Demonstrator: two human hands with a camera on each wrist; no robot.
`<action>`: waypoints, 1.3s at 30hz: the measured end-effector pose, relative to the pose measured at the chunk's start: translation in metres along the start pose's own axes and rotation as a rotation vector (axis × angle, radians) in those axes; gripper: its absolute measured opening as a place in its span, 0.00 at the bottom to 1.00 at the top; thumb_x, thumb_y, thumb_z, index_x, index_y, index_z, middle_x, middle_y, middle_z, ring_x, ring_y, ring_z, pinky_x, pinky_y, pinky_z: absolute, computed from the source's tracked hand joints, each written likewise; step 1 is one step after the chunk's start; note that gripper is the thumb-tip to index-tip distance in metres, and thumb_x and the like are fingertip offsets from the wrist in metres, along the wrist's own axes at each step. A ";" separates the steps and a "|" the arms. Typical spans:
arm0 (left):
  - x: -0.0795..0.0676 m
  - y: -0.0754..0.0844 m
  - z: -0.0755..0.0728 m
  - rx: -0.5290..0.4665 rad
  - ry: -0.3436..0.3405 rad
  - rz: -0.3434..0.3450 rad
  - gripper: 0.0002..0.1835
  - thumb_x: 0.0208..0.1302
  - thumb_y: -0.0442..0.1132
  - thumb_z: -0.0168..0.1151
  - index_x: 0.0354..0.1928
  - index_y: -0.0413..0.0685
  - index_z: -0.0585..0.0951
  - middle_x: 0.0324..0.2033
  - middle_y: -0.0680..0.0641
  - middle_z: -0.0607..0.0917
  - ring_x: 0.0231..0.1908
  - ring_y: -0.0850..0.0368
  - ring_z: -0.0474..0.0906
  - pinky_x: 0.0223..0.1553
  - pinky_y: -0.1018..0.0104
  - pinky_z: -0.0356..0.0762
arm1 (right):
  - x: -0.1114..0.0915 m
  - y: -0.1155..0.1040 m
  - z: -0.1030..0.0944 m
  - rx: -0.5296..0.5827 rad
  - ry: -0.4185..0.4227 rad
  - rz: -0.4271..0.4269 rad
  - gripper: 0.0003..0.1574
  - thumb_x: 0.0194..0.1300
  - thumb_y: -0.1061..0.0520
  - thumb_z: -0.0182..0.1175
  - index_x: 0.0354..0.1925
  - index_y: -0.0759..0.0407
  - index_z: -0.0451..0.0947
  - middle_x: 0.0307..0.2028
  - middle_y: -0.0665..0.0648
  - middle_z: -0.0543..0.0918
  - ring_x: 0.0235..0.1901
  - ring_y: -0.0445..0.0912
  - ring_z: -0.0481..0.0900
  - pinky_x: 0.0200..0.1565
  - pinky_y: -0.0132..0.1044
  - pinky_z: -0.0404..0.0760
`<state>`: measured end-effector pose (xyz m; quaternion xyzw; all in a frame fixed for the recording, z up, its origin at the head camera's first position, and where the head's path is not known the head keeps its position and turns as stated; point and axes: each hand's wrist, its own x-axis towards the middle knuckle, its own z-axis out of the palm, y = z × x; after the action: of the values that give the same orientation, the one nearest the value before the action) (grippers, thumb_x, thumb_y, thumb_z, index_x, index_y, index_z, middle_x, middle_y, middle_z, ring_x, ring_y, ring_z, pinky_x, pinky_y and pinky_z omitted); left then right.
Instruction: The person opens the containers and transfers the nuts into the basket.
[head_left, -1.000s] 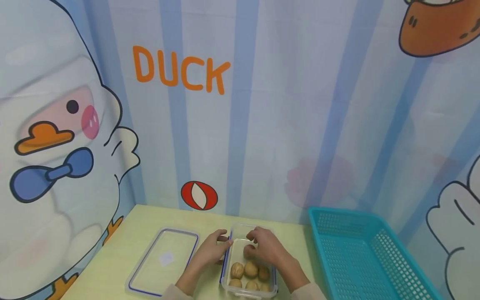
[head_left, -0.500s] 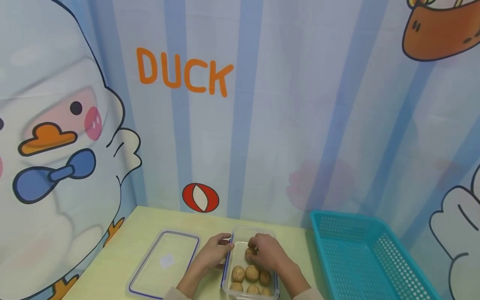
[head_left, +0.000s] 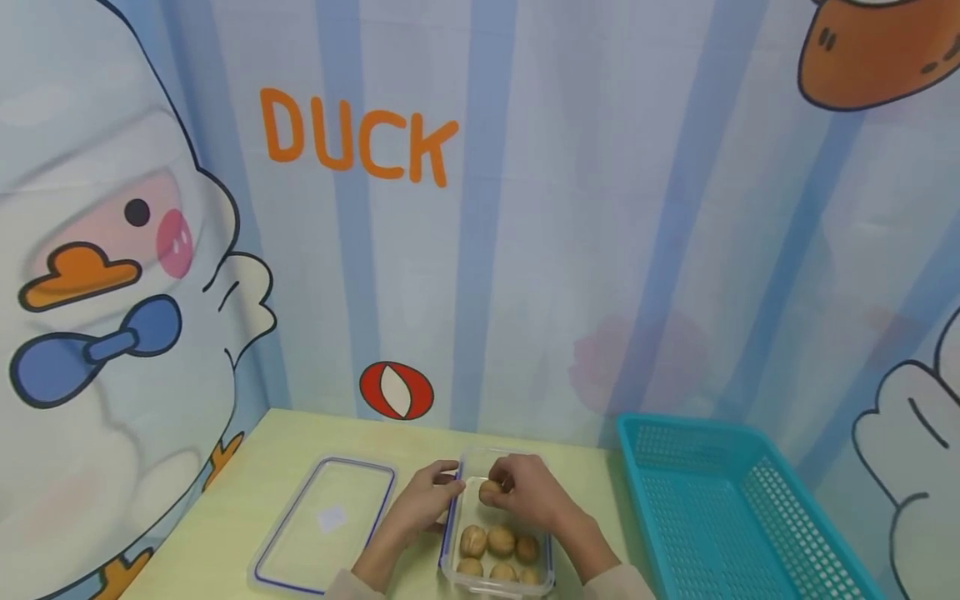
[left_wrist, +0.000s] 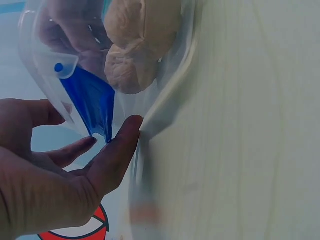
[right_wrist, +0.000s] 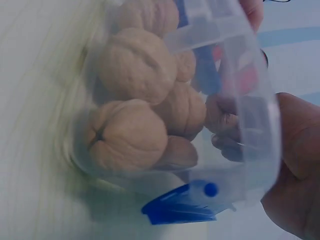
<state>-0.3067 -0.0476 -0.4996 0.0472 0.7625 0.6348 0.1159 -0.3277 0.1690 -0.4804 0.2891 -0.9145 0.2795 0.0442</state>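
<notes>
A clear plastic food container (head_left: 498,589) with blue side latches (left_wrist: 92,102) stands on the table in front of me. Several walnuts (head_left: 501,541) lie in its near part; through its walls they show stacked in both wrist views. My left hand (head_left: 422,502) holds the container's left side, thumb at the rim and fingers by the latch. Over the far part, inside the rim, my right hand (head_left: 534,496) pinches one walnut (head_left: 491,492) between thumb and fingers. Whether that walnut touches the container's floor I cannot tell.
A clear lid (head_left: 288,533) with a blue seal lies flat on the table (head_left: 247,492) to the left. On the right stands a turquoise perforated basket (head_left: 693,492). A printed cloth (head_left: 540,250) hangs behind the table.
The right fingers have closed around the walnut, and it has shifted slightly toward the container's far left. The left hand stays at the container's side. The head view has shifted a little.
</notes>
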 end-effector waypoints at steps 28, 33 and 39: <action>-0.002 0.000 0.001 -0.004 0.024 0.007 0.30 0.78 0.40 0.58 0.76 0.33 0.67 0.67 0.25 0.72 0.59 0.29 0.79 0.45 0.38 0.86 | -0.066 -0.056 -0.151 0.023 0.140 -0.028 0.15 0.69 0.49 0.74 0.51 0.51 0.87 0.43 0.44 0.88 0.44 0.41 0.87 0.48 0.40 0.87; -0.002 0.000 0.000 -0.002 0.030 -0.003 0.30 0.78 0.40 0.58 0.75 0.35 0.68 0.67 0.26 0.73 0.59 0.30 0.79 0.45 0.38 0.87 | -0.082 -0.022 -0.176 0.015 0.186 0.070 0.16 0.71 0.47 0.72 0.53 0.50 0.86 0.45 0.46 0.88 0.46 0.43 0.87 0.48 0.42 0.87; -0.003 0.001 0.000 -0.015 0.015 -0.017 0.29 0.78 0.39 0.58 0.75 0.35 0.68 0.67 0.27 0.74 0.59 0.31 0.80 0.45 0.39 0.87 | -0.096 0.027 -0.193 -0.038 0.245 0.157 0.20 0.72 0.43 0.70 0.53 0.52 0.86 0.45 0.49 0.89 0.47 0.48 0.87 0.48 0.49 0.86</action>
<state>-0.3042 -0.0484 -0.4977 0.0352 0.7589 0.6398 0.1159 -0.2785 0.3392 -0.3547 0.1795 -0.9271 0.2982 0.1392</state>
